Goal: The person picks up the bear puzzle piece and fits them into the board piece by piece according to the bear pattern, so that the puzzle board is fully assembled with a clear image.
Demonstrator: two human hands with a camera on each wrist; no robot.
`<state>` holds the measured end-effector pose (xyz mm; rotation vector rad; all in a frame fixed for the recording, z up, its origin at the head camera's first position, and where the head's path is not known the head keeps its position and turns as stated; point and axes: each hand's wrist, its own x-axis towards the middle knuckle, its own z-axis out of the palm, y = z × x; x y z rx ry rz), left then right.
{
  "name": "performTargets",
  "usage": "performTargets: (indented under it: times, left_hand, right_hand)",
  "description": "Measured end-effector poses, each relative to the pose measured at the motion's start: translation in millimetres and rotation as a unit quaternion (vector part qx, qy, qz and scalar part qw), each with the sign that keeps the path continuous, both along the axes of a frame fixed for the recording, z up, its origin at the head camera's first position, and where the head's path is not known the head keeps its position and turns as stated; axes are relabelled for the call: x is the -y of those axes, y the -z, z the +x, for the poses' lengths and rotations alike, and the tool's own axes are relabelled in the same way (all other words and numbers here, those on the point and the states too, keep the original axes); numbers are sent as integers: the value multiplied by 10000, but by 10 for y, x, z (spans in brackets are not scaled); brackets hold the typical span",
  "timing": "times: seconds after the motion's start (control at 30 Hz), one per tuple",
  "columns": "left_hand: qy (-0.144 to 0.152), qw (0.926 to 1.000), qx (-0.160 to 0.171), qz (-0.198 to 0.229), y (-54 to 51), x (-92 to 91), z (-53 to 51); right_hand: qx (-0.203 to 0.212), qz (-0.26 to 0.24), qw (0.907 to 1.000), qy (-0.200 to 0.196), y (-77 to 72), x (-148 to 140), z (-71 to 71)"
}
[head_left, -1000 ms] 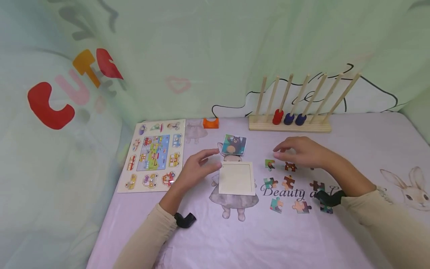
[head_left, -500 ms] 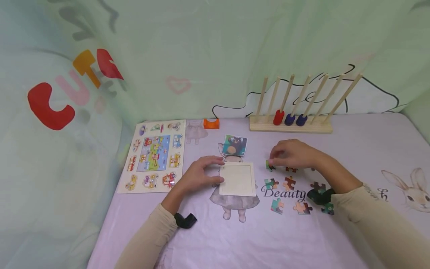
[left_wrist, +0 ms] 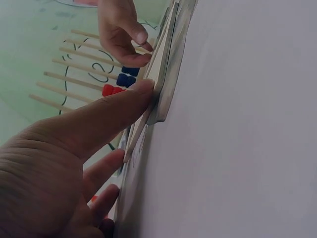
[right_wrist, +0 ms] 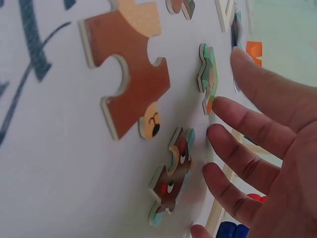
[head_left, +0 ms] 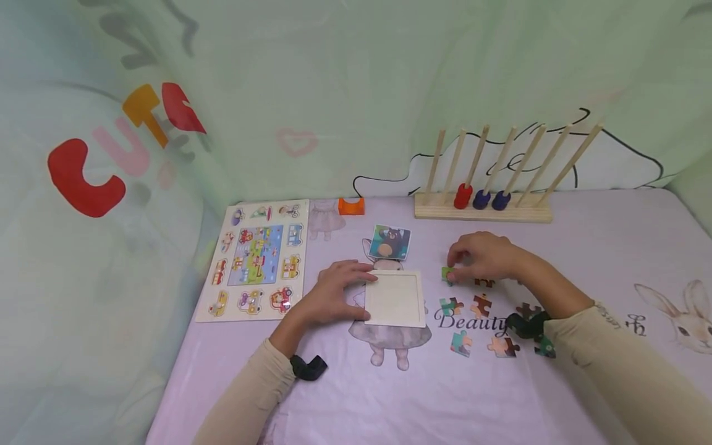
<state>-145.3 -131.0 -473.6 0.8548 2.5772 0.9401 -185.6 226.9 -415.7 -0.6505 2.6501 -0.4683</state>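
L hand [head_left: 332, 292] is at centre frame, fingers & thumb spread along the left edge of the cream tray [head_left: 394, 300]; thumb tip touches the rim in L wrist view. Nothing lies in the tray. R hand [head_left: 483, 256], right of centre, is down at the green pc [head_left: 447, 272], upper left of the loose pcs [head_left: 460, 343]. R wrist view has index tip at the pc's orange corner, thumb on the far side; can't tell if it's pinched or only touched. Bear-face pc [right_wrist: 171, 176] is just beside, lower mid of that view. Bear card [head_left: 390, 242] sits above the tray.

Step in hand, I'd say: taking up the 1st pc, w/ L hand steadying the tray. Next move prob. calls for a firm thumb-index pinch on the thin edge, then a lift clear of neighbours w/o nudging them; the card looks handy for checking which way up it goes.
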Motion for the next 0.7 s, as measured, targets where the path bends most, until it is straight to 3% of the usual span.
performTargets:
  times: [0.17, 0.43, 0.7]
  left_hand:
    - [43, 9999, -34, -96, -4, -1, 3]
    - [-22, 9996, -162, -212, 13, -14, 2]
    - [-14, 9996, -67, -260, 28, -8, -2]
  right_hand:
    - [42, 215, 9995, 235, 30, 42, -19]
    - [-20, 312, 9992, 243, 19, 112, -16]
    - [243, -238, 9994, 92, 19, 96, -26]
